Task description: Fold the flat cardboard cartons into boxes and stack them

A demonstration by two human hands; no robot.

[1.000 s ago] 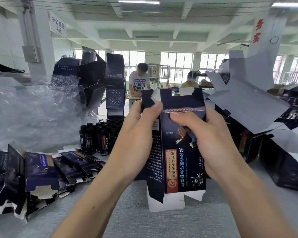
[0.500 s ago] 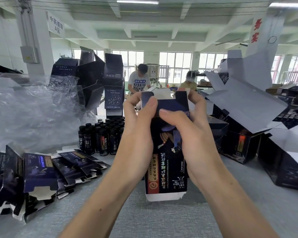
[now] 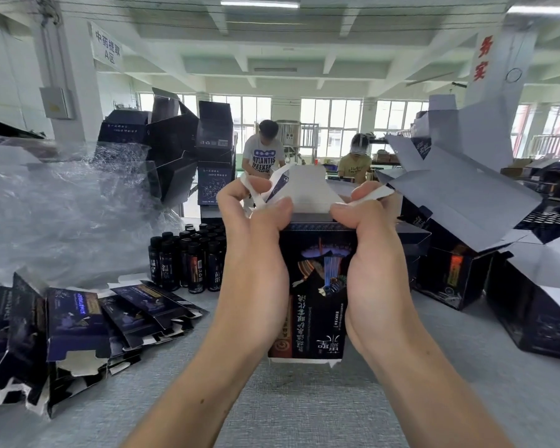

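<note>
Left grip: curled on the upper left corner of the carton. Thumb pressed on the front top edge, fingers pinching the left flap.

Right grip: likewise on the upper right corner. Thumb on the front edge, fingers pinching the right flap.

Carton: upright between the two grips, opened to a box shape. Dark printed face toward the camera, print upside down. White top flap rises between the thumbs, tilted away. Lower edge shows white tabs low over the bench; contact with the bench: cannot tell.

Left of the grips, on the bench: fanned heap of flat cartons. Behind it: cluster of dark bottles, upright, beside crumpled clear film. Further back: stack of folded boxes.

Right of the grips: open boxes, flaps raised.

Well behind the carton: person in white and person in yellow, both standing.
</note>
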